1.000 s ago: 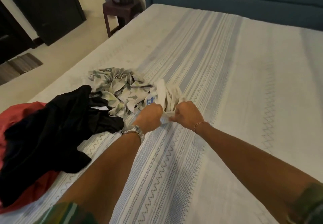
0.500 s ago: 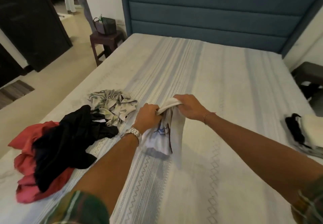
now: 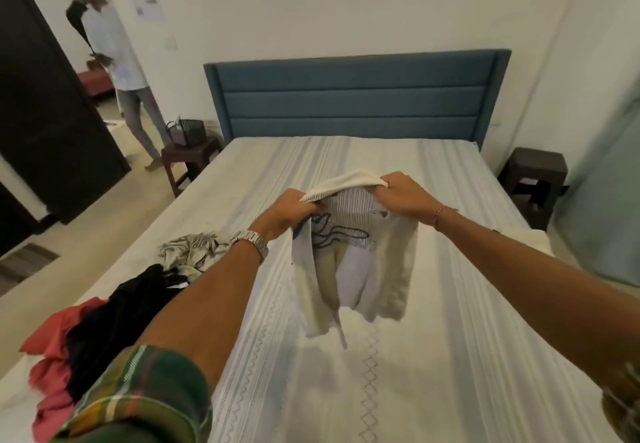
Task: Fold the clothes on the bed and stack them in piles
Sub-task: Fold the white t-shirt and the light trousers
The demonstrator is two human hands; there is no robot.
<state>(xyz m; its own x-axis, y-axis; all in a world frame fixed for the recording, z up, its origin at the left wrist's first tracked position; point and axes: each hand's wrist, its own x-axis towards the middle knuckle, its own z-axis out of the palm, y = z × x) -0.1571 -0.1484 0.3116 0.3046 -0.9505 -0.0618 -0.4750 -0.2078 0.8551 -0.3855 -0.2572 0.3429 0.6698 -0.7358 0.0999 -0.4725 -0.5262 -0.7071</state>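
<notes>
Fingers of the left hand [image 3: 289, 209] and right hand [image 3: 403, 193] clench the waistband of the pale shorts [image 3: 360, 269]. Shorts hang below both grips, clear of the bed [image 3: 450, 356].

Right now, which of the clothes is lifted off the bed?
The white garment, held up by the left hand and right hand. The patterned, black and red clothes lie crumpled on the bed.
</notes>
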